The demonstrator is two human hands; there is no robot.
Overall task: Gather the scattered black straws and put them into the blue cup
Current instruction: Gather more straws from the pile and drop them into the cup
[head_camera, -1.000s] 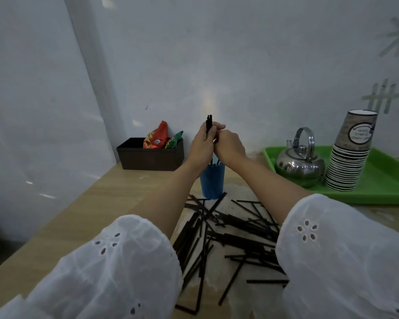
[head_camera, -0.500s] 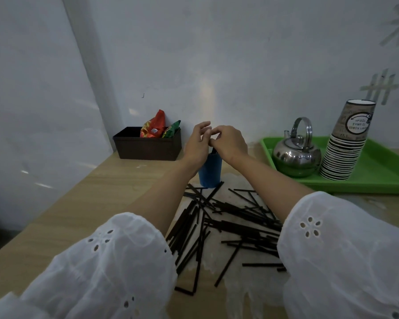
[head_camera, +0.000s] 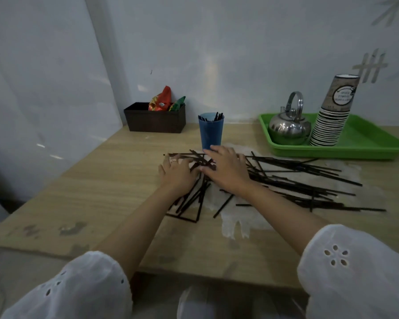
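Lying scattered across the pale wooden table, the thin black plastic straws form a loose heap just in front of the tall blue plastic cup and spread away from it to the right. A few black straw ends stick up out of the cup's mouth, leaning on its right rim.

My right hand lies palm down on the heap directly in front of the cup, fingers straight and spread, pressing on the straws and gripping none. My left hand rests beside it, a little left of the cup, also palm down, with a ring on one finger. Its fingertips bend in among the straws next to my right thumb, and I cannot tell whether they have hold of any.

Left of the cup, against the wall, stands a dark brown rectangular box holding red and green snack packets. Right of the cup sits a green plastic tray carrying a shiny steel kettle and a tall stack of paper cups.
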